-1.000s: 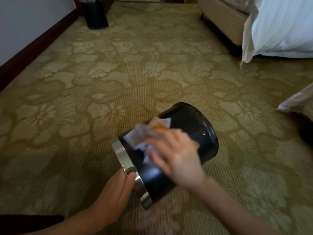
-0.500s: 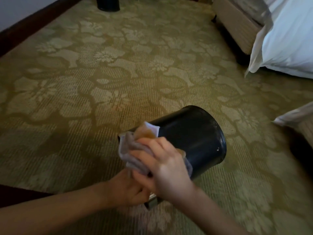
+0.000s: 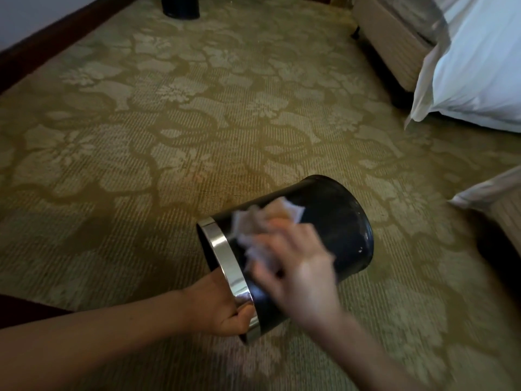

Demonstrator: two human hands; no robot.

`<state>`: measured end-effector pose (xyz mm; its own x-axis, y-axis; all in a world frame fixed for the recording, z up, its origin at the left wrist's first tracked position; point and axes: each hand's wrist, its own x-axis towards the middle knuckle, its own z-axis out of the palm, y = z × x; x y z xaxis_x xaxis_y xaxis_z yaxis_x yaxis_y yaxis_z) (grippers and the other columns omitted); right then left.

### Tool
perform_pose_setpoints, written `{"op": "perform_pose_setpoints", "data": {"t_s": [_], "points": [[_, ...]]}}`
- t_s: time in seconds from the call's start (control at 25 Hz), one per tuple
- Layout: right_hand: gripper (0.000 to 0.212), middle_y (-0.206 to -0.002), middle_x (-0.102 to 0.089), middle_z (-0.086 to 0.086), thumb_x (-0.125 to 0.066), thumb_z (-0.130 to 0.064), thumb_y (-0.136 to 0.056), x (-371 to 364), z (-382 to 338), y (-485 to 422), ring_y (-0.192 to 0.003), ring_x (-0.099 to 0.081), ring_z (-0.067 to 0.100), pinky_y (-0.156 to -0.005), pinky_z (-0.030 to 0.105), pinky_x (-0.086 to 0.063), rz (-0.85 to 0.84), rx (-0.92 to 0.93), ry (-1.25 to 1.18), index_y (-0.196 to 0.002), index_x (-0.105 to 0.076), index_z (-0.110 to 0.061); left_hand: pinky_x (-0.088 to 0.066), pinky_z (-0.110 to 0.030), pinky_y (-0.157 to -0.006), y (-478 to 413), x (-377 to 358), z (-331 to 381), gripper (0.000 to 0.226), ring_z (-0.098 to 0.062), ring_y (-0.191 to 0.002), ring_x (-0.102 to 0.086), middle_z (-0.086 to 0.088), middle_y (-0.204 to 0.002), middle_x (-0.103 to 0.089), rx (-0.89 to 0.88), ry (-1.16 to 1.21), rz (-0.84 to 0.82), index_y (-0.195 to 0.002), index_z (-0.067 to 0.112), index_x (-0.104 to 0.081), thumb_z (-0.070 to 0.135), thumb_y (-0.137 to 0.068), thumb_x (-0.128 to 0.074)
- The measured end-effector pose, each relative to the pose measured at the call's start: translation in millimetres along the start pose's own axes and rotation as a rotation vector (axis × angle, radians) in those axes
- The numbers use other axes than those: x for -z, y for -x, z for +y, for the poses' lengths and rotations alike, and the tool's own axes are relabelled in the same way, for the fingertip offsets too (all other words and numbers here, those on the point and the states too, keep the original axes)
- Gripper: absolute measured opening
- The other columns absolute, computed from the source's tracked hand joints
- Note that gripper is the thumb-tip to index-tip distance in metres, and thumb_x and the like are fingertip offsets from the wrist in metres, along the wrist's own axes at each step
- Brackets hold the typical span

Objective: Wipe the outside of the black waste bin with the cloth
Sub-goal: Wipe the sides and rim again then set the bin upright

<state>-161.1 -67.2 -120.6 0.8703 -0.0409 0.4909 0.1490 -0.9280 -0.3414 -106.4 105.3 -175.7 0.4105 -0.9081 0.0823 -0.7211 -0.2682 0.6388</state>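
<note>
The bin lies tipped on its side at near centre, steel rim to the near left and base to the far right, over the carpet. Its mouth faces away, so its contents are hidden. The left hand grasps the rim, fingers inside and thumb outside. The right hand lies on the cloth against the bin's upper wall; blur hides whether it clutches the cloth or presses it flat. A far bin stands at far left by the skirting, its inside unseen. A white sheet hangs at far right.
</note>
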Motion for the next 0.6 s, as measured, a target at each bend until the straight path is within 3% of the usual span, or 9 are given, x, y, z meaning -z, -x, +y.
{"op": "perform_pose_setpoints", "data": {"t_s": [0.08, 0.16, 0.24, 0.36, 0.44, 0.52, 0.6], "points": [[0.031, -0.124, -0.065, 0.006, -0.066, -0.038, -0.091, -9.1, -16.5, 11.2, -0.104, -0.058, 0.025, -0.086, 0.034, -0.049, -0.142, 0.269, -0.079, -0.113, -0.074, -0.017, -0.048, -0.038, -0.085, 0.0, -0.3, -5.2, 0.035, -0.019, -0.095, -0.057, -0.006, -0.096, -0.064, -0.14, -0.085, 0.07, -0.093, 0.013, -0.061, 0.034, -0.099, -0.033], [0.032, -0.129, -0.063, 0.004, -0.066, -0.038, -0.092, 4.1, 18.1, 2.2, -0.106, -0.057, 0.026, -0.09, 0.034, -0.048, -0.176, 0.321, -0.097, -0.118, -0.071, -0.021, -0.046, -0.038, -0.093, 0.7, -1.0, -9.1, 0.032, -0.021, -0.102, -0.057, -0.01, -0.104, -0.064, -0.145, -0.153, 0.093, -0.105, 0.012, -0.06, 0.033, -0.095, -0.038], [0.033, -0.131, -0.062, -0.001, -0.063, -0.041, -0.091, 24.7, 75.8, -10.5, -0.107, -0.058, 0.027, -0.091, 0.037, -0.046, -0.076, 0.092, -0.046, -0.12, -0.068, -0.026, -0.05, -0.042, -0.082, 1.1, 3.8, -3.3, 0.028, -0.022, -0.087, -0.058, -0.008, -0.093, -0.061, -0.122, -0.102, 0.027, -0.1, 0.011, -0.059, 0.031, -0.09, -0.042], [0.038, -0.125, -0.063, -0.002, -0.058, -0.046, -0.089, 34.9, 118.8, -6.4, -0.106, -0.058, 0.024, -0.088, 0.03, -0.042, 0.057, -0.195, 0.065, -0.114, -0.072, -0.021, -0.05, -0.037, -0.066, -0.9, 13.5, 3.7, 0.017, -0.012, -0.072, -0.051, 0.001, -0.081, -0.053, -0.103, -0.052, 0.07, -0.09, 0.017, -0.053, 0.031, -0.09, -0.042], [0.037, -0.12, -0.064, -0.002, -0.058, -0.046, -0.089, 33.8, 115.8, -7.2, -0.107, -0.057, 0.02, -0.089, 0.032, -0.045, 0.093, -0.282, -0.017, -0.111, -0.072, -0.02, -0.05, -0.029, -0.079, 6.2, 6.2, 3.5, 0.034, -0.007, -0.087, -0.054, 0.006, -0.097, -0.056, 0.01, -0.007, 0.123, -0.107, 0.021, -0.056, 0.046, -0.093, -0.039], [0.033, -0.114, -0.066, -0.004, -0.059, -0.047, -0.089, 31.5, 106.4, -8.8, -0.109, -0.059, 0.02, -0.092, 0.038, -0.048, 0.164, -0.401, -0.18, -0.108, -0.072, -0.023, -0.042, -0.012, -0.091, 19.4, -0.8, 13.0, 0.055, 0.0, -0.109, -0.051, 0.015, -0.12, -0.052, 0.198, 0.118, 0.238, -0.13, 0.03, -0.045, 0.066, -0.09, -0.031], [0.022, -0.104, -0.07, -0.005, -0.061, -0.044, -0.091, 30.9, 100.9, -14.1, -0.102, -0.064, 0.016, -0.09, 0.039, -0.05, 0.239, -0.524, -0.321, -0.1, -0.072, -0.027, -0.042, -0.005, -0.086, 25.2, -5.2, 29.8, 0.054, 0.008, -0.11, -0.051, 0.02, -0.122, -0.053, 0.363, 0.385, 0.35, -0.133, 0.03, -0.041, 0.063, -0.091, -0.039]]}}
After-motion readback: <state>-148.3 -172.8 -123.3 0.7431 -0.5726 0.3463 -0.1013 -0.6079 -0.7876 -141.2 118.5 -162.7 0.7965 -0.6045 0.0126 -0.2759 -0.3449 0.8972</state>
